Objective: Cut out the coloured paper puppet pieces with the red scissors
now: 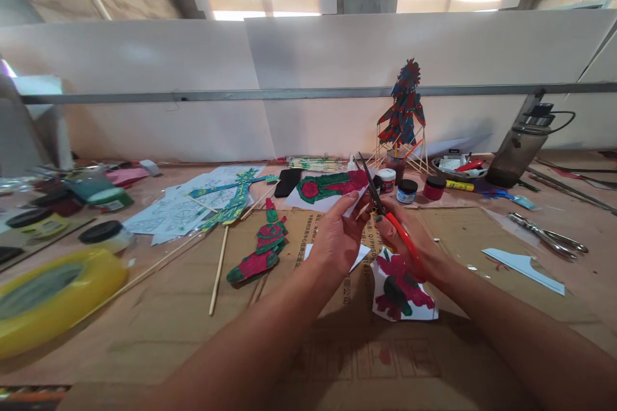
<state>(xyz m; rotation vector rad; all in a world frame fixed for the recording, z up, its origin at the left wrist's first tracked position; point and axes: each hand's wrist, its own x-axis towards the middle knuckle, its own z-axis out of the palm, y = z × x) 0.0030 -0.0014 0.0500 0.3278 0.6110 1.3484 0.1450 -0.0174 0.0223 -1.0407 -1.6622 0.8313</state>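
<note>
- The painted paper piece (330, 187), red and green on white, was held up above the cardboard sheet (308, 347), toward its far edge, with its long axis running roughly left to right and tilting slightly upward to the right.
- The left hand (337, 237) pinched the piece's near right corner, fingers closed on the paper and thumb on top; the rest of the piece stretched away to the left of those fingers.
- The right hand (409, 241) was just right of the left hand, also above the cardboard sheet, fingers curled through the red handles of the scissors (383, 212).
- The scissors' blades pointed up and away from the person, slightly parted, their tips meeting the right end of the piece, so the blades lay crosswise to its long axis.
- Both hands were equally close to the piece: one gripping it, the other touching it only through the blades.
- A second painted piece (400, 289) lay on the cardboard sheet under the right wrist, and a finished red-green figure (260, 250) lay on the sheet's left part.
</note>
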